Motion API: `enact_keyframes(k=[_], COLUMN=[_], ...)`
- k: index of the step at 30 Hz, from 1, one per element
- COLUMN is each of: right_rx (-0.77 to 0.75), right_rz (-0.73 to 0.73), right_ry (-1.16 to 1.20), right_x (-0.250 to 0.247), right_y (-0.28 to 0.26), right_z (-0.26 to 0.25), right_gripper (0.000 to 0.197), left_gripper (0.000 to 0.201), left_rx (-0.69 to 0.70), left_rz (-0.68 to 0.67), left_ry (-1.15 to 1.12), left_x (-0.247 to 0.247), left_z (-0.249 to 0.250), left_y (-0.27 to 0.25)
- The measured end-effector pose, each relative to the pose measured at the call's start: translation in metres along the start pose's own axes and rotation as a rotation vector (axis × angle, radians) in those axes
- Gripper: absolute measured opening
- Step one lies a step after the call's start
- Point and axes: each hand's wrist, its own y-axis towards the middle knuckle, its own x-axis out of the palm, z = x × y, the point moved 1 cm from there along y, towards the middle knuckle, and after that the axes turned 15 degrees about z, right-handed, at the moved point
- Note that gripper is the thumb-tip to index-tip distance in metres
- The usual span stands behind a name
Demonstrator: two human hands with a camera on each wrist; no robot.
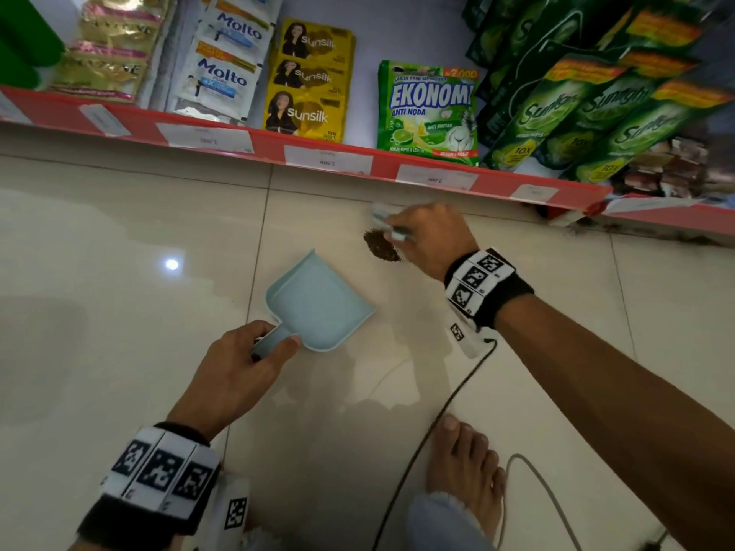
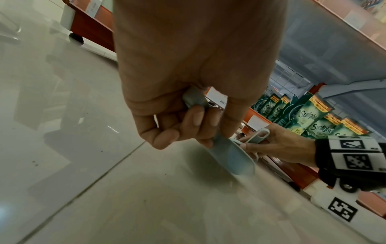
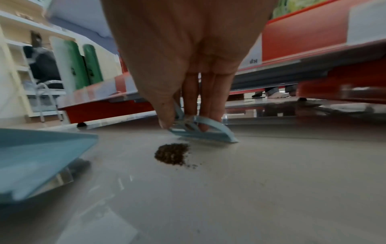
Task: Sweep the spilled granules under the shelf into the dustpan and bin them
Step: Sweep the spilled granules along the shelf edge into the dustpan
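A small pile of brown granules lies on the floor tile just in front of the shelf, also seen as the granules in the right wrist view. My right hand grips a small light-blue brush, whose head touches the floor just behind the pile. My left hand holds the handle of a light-blue dustpan, which sits on the floor with its mouth toward the pile, a short gap away. In the left wrist view my fingers curl around the dustpan handle.
The red-edged bottom shelf runs across the far side, holding sachets and green detergent packs. There is a dark gap under it. My bare foot and two cables are on the glossy tiles near me.
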Motion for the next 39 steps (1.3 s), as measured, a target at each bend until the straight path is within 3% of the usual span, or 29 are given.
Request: enact_keyframes(k=[4,6,10,13,17,20,26,32,36,39], right_rx=[-0.112,-0.102,0.096,0.241,0.293,0.257,0.049,0.045,0.077,0.084], right_rz=[-0.105,-0.06,0.18,0.197,0.253,0.325,0.11,0.108,0.252,0.373], right_ry=[0.101,0.129,0.093,0.06,0.114,0.066,-0.008,0.106,0.33,0.24], right_x=[-0.01,-0.015,-0.022,-0.023,-0.029,-0.031,-0.014,-0.011,-0.022,-0.03], right_y=[-0.017,-0.027,-0.039,-0.041,-0.04,-0.036,-0.035,-0.049,-0.051,-0.046], right_z=[0.005,0.013,0.032,0.043,0.041,0.028,-0.001,-0.009,-0.011,-0.008], right_gripper=[0.026,0.026,0.026,0.027,0.021,0.019,0.026,0.026,0.02,0.023], left_gripper=[0.03,0.029,0.03,0.028,0.028,0.026,0.032,0.043,0.043,0.043], left_rx=[0.004,-0.001,-0.012,-0.021,-0.031,-0.049,-0.063,-0.084,-0.093,-0.105], left_rz=[-0.007,-0.016,-0.033,-0.018,-0.016,-0.014,-0.035,-0.101,-0.116,-0.112], left_ry=[0.032,0.028,0.026,0.032,0.075,0.077,0.087,0.064,0.047,0.027], left_x=[0.007,0.012,0.022,0.03,0.039,0.043,0.049,0.054,0.055,0.056], left_z=[0.0,0.001,0.009,0.017,0.026,0.034,0.048,0.056,0.058,0.058], left_y=[0.001,0.003,0.009,0.013,0.019,0.021,0.019,0.022,0.021,0.022])
